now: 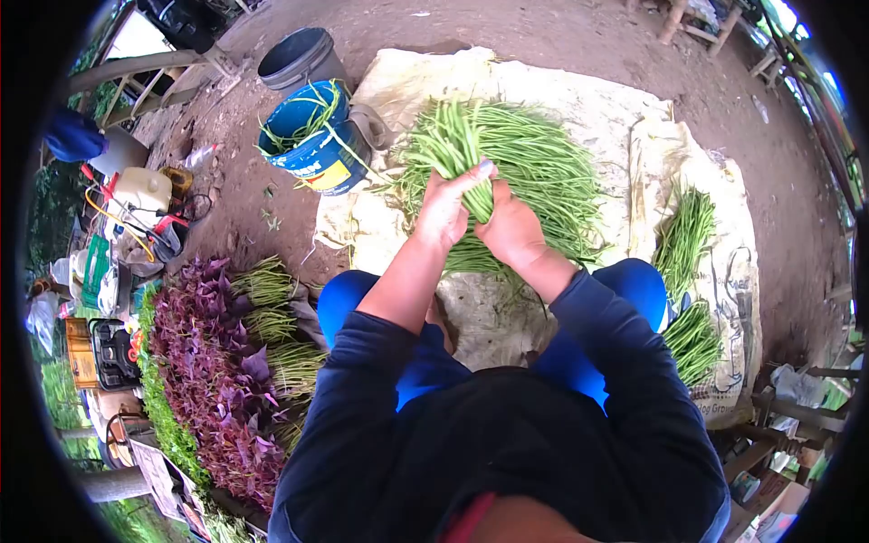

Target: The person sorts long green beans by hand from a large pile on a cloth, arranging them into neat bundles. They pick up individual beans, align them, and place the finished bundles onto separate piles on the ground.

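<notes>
STEP: likely gathering 1 bunch of long beans (453,136) | GRIP: left hand (442,215) and right hand (512,231) are both clasping its lower stems tight | WHERE: bunch is standing upright over the loose pile (552,176) on the sack (579,95) | NEXT: probably calling for evening the ends while keeping the clasp firm.

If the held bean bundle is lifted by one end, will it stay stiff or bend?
Probably droops: the beans are long and thin, fanning loose above the left hand and right hand. Likely light; single pods may slip out, since no tie shows.
</notes>
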A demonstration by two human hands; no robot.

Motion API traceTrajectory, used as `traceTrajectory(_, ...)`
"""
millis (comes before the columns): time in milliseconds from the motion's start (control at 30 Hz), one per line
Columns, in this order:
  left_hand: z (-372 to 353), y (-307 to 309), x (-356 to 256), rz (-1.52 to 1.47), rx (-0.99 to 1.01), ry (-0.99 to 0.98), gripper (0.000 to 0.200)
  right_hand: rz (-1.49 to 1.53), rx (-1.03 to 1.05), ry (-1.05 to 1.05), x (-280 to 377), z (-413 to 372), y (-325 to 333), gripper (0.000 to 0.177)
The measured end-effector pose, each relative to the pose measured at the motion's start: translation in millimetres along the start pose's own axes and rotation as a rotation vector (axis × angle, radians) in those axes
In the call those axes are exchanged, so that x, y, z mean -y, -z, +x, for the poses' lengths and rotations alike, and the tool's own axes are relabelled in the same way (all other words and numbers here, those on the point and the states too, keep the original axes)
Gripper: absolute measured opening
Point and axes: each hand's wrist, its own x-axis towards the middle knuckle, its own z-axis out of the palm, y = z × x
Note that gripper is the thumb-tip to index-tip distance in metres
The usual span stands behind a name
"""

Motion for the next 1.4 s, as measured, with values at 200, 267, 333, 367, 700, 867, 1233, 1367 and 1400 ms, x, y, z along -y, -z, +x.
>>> traceTrajectory(200,2.7,-6.7,1.1,-0.056,-0.223,-0.219,0.046,-0.316,-0.023,0.123,-8.1,-2.2,-6.1,0.053)
traceTrajectory(267,-0.6,-10.7,-6.1,-0.006,-0.293,-0.216,0.034,-0.364,-0.055,0.181,-3.9,-0.6,-6.5,0.057)
traceTrajectory(333,0.8,2.0,-10.8,-0.113,-0.264,-0.096,0.032,-0.219,0.006,0.173,0.6,-4.8,-2.0,0.059)
traceTrajectory(367,1.2,6.5,-13.2,-0.14,-0.253,-0.055,0.031,-0.082,0.06,0.17,4.6,-5.8,1.0,0.061)
traceTrajectory(700,0.8,21.0,-13.7,-0.163,-0.114,-0.032,0.042,0.749,0.036,-0.016,-15.7,7.4,-16.3,0.03)
traceTrajectory(867,3.7,25.2,-12.0,-0.185,-0.041,-0.023,0.045,1.109,0.052,-0.1,-18.1,13.5,-12.1,0.019)
traceTrajectory(1233,-1.2,12.8,-7.0,-0.157,0.031,-0.019,0.039,1.233,0.014,0.101,-19.7,23.2,7.8,0.011)
traceTrajectory(1367,-10.1,-6.1,-3.4,-0.146,0.034,-0.068,0.036,1.319,0.0,-0.151,-14.3,25.9,23.5,0.008)
traceTrajectory(1400,-9.8,-5.7,-0.8,-0.032,0.034,-0.119,0.035,1.32,-0.003,-0.153,-15.3,26.3,23.0,0.008)
